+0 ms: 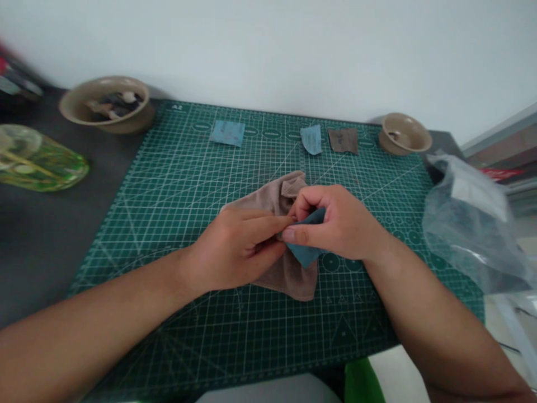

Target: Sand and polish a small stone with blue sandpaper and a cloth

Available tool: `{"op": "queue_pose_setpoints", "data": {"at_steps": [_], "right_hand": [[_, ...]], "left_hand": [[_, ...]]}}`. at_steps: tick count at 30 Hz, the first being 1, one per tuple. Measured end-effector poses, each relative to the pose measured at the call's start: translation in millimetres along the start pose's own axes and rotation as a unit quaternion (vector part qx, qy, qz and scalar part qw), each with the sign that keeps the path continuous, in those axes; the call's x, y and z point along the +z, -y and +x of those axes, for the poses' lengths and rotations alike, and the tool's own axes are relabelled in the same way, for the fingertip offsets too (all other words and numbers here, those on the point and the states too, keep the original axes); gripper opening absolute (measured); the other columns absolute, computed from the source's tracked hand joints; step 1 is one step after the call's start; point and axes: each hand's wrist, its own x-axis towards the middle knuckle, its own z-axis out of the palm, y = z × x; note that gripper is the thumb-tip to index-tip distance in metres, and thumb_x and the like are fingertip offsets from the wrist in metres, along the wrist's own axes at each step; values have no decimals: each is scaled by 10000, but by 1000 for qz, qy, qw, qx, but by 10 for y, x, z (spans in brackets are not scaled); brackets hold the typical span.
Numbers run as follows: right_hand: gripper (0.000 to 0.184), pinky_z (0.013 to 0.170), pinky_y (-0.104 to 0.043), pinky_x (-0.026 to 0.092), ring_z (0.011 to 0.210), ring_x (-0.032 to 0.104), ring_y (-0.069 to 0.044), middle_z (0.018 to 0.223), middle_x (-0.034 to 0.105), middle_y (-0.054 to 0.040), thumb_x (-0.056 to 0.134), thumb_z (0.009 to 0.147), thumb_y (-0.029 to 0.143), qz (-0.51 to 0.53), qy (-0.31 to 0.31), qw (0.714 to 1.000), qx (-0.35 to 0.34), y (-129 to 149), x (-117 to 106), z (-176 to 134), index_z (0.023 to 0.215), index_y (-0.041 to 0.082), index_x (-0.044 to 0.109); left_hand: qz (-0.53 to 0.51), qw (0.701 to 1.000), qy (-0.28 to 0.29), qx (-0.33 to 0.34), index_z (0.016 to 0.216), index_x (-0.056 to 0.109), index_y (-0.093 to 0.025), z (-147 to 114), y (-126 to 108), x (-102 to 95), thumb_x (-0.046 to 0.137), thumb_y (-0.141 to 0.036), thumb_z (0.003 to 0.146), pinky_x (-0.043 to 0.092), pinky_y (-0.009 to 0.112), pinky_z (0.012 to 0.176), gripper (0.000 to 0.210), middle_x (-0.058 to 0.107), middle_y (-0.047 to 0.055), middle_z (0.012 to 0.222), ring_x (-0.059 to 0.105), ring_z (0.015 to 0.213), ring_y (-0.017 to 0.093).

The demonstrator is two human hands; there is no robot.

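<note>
Right hand (342, 224) pinches a blue wrapper (306, 254) over a cloth (291, 282); left hand's (232, 246) grip unclear; opening seems underway, needing steadiness next.

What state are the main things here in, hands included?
Left hand: bent, fingertips partly hidden
Right hand: closed on blue piece
Cloth: rumpled
Large bowl: holds mixed bits
Small bowl: something dark inside
Left blue packet: flat
Right blue packet: curled
Brown packet: flattish
Plastic bag: crumpled
Mat: spread flat

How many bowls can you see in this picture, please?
2: a larger bowl near the far left corner of the green mat, and a smaller bowl near its far right corner.
</note>
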Motion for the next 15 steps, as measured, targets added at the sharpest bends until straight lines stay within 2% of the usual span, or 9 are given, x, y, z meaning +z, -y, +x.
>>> {"op": "queue_pose_setpoints", "data": {"at_steps": [6, 15], "right_hand": [[322, 548, -254, 376, 615, 535, -116, 678, 647, 20, 833, 750, 378, 33, 10, 999, 0, -10, -17, 17, 667, 185, 587], [305, 557, -249, 370, 621, 537, -110, 681, 647, 26, 846, 749, 358, 40, 8, 999, -10, -22, 0, 13, 679, 180, 608]], "left_hand": [[-10, 1000, -18, 9, 1126, 682, -276, 20, 4, -12, 639, -175, 940, 488, 254, 512, 216, 765, -8, 812, 711, 630, 138], [-16, 1000, -7, -2, 1021, 678, -248, 48, -36, -32, 627, -185, 938, 449, 255, 478, 116, 735, -12, 739, 654, 550, 118]]}}
